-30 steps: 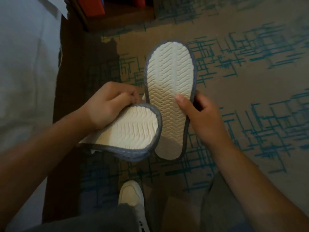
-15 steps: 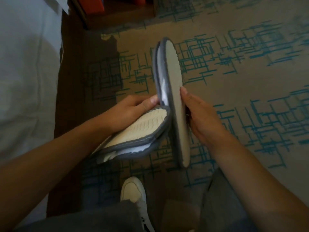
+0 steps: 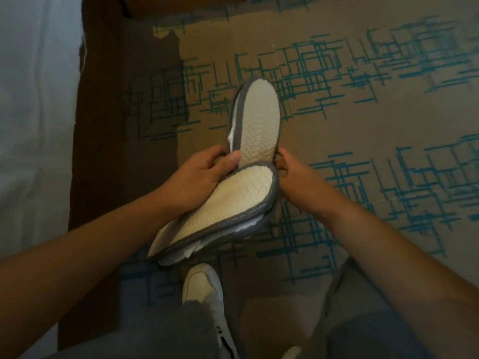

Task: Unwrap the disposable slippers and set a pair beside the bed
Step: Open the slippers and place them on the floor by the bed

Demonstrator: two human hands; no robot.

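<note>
over the patterned carpet, just right of the bed: left hand grips the near slipper, sole up; right hand pinches the far slipper at its heel, sole facing the camera. judgement: turn both soles down, toes matching, before lowering. no containers or wrapper visible. white shoe below.

The two flat disposable slippers, one nearer and one farther, show cream soles pressed with a wavy ridged tread, each edged in grey binding, with white fabric peeking beneath. The tan carpet carries scattered teal crosshatched lines. A plain white bedsheet sits beside what looks like a dark brown wooden strip. A white sneaker meets grey trousers.
</note>
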